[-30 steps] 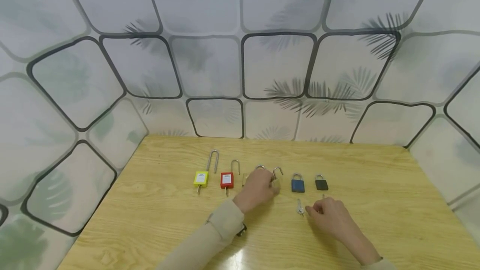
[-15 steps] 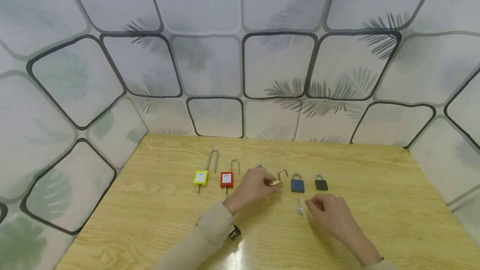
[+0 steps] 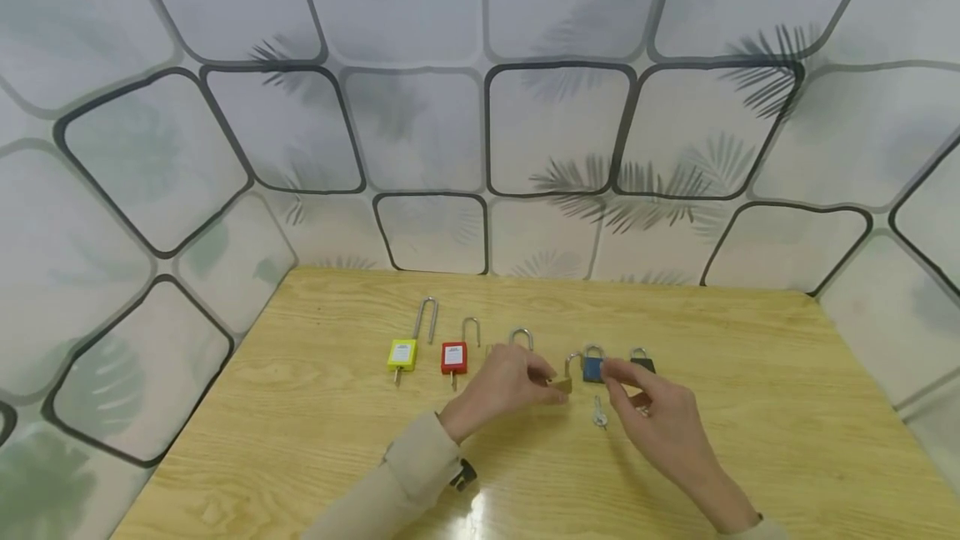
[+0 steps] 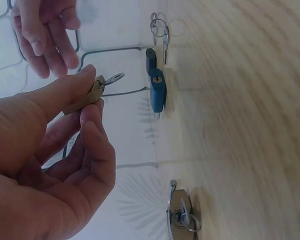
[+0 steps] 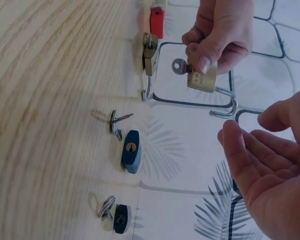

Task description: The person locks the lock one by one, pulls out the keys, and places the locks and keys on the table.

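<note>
My left hand (image 3: 504,380) pinches a small brass padlock (image 5: 204,76) between thumb and fingers, raised off the table. A key (image 5: 179,66) sticks out of its bottom, and its shackle (image 5: 234,102) is swung out, unlatched. Just beyond that shackle, my right hand (image 5: 275,160) holds nothing, thumb and fingers spread apart. In the head view the right fingertips overlap the blue padlock (image 3: 592,370). A second brass padlock (image 4: 180,212), with its own key, stands lower in the left wrist view; the left hand partly hides it in the head view.
A yellow padlock (image 3: 402,354) and a red padlock (image 3: 453,357), both with tall shackles and keys inserted, lie to the left. A black padlock (image 5: 122,219) stands at the right. Loose keys (image 3: 599,417) lie before the blue padlock, more keys (image 5: 107,207) by the black one.
The left hand has lifted the brass padlock from the row and turned it, its shackle now pointing rightward. The right hand has risen and come left towards it, fingers spreading.
</note>
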Demonstrator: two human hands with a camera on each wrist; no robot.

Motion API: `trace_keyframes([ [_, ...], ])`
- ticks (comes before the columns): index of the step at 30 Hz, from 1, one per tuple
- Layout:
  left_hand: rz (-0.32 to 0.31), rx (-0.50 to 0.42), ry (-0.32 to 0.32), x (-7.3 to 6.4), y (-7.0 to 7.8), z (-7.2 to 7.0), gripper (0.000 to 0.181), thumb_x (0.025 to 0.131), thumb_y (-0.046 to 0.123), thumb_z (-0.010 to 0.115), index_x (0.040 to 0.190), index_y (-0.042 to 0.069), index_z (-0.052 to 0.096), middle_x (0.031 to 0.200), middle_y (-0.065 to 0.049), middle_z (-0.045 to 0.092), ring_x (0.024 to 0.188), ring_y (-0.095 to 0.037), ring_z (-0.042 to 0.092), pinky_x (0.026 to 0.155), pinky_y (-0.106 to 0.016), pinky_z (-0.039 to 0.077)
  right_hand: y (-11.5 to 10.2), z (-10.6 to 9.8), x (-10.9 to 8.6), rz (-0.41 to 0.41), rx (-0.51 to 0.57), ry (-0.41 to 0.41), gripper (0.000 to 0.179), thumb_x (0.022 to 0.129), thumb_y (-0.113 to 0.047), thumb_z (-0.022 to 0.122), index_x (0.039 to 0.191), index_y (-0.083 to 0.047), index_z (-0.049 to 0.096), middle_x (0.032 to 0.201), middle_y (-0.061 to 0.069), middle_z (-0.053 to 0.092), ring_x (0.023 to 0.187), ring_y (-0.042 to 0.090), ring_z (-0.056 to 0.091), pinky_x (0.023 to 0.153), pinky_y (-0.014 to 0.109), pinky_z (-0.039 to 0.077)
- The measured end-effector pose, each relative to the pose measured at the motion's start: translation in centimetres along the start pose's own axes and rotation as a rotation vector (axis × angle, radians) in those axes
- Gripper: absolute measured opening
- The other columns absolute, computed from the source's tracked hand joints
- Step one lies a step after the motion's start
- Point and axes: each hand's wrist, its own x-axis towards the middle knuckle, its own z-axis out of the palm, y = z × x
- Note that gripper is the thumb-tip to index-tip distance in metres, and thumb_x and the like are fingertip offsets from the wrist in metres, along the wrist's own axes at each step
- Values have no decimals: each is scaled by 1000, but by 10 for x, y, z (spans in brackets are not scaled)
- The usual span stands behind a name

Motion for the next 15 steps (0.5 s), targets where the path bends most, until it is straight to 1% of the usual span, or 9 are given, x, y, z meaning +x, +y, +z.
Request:
trace_keyframes([
  [3, -1, -12, -11, 0, -1, 2, 28, 79, 27, 90, 98, 9, 81, 91, -3, 80, 70, 3, 65, 65, -14, 54, -1, 0, 0, -9, 7, 4, 25, 91, 4, 71, 115, -3, 74, 109, 10, 79, 85, 7, 74, 61, 13, 55],
  [6, -11, -28, -14, -1, -1, 4, 29, 78, 28, 91, 97, 9, 81, 88, -1, 80, 69, 3, 64, 66, -14, 54, -2, 0, -1, -6, 20, -7, 25, 91, 3, 71, 116, -3, 74, 111, 11, 78, 81, 7, 74, 61, 14, 56],
  [11, -4, -50, -9, -4, -2, 6, 28, 79, 31, 90, 95, 10, 81, 87, 1, 80, 70, 3, 65, 67, -15, 54, -2, 1, -2, -15, 27, -20, 25, 91, 4, 71, 115, -4, 75, 109, 10, 79, 86, 6, 75, 62, 13, 56],
  [13, -2, -73, -7, -5, -3, 5, 28, 80, 32, 89, 96, 10, 81, 88, 2, 80, 71, 3, 65, 67, -15, 55, -2, 1, -2, -23, 26, -19, 25, 91, 4, 71, 114, -5, 75, 109, 10, 79, 89, 6, 75, 63, 13, 56],
  [15, -7, -101, -6, -6, -4, 5, 29, 80, 32, 89, 97, 10, 81, 88, 2, 80, 71, 3, 65, 68, -15, 55, -2, 1, -2, -26, 26, -14, 25, 91, 4, 71, 114, -5, 75, 108, 9, 79, 89, 5, 75, 63, 12, 56],
])
